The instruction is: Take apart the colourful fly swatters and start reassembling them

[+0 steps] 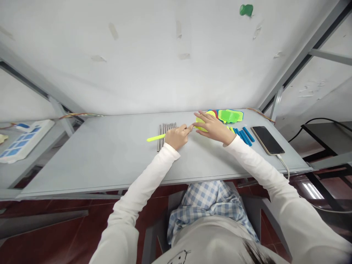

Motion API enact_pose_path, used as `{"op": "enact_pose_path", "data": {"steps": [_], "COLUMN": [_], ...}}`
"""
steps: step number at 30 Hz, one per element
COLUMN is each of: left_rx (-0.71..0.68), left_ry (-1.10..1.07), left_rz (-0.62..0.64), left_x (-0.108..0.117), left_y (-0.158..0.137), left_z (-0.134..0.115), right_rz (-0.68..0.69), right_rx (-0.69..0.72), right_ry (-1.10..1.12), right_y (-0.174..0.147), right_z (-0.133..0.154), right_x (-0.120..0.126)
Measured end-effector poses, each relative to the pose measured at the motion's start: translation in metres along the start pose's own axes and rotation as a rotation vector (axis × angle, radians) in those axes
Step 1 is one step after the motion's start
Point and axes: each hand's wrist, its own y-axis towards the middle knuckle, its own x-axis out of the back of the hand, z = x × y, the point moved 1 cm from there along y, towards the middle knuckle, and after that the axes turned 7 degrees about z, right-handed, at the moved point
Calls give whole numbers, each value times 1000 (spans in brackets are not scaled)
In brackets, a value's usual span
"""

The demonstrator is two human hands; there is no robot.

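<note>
My left hand (176, 137) is closed round a slim stick whose bright yellow handle (156, 138) sticks out to the left. My right hand (216, 128) is closed on a yellow perforated fly swatter head (201, 124), partly hidden by its fingers. The two hands almost meet, and a short bit of metal rod shows between them. Beneath and beside my left hand lie several metal rods (160, 137) in a row. Behind my right hand is a pile of green, yellow, blue and red swatter heads (230, 116). Several blue handles (244, 136) lie beside my right wrist, along with yellow ones.
A phone (268, 140) with a white cable (283, 163) lies at the right end of the grey table (104, 157). The white wall (143, 73) rises along the back edge. A white and blue tray-like object (24, 141) sits on another surface at the left.
</note>
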Motion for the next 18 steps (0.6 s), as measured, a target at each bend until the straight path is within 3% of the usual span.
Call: {"op": "enact_pose_path", "data": {"steps": [4,6,12,18], "left_rx": [-42,-22,52,26], "left_ry": [20,19,-55,-121], "left_rz": [29,30,-1,48], "left_x": [0,-1,-4,7], "left_y": [2,3,3,3], "left_z": [-6,-5,7,-3], "right_rz": [170,186,-57,-108], "right_rx": [3,-11,-75,-143], "right_ry": [-52,-116,-276,-193], "right_y": [17,22,6,-8], "right_z": [-9,-8,9,9], "right_x": [10,9,-19,-41]}}
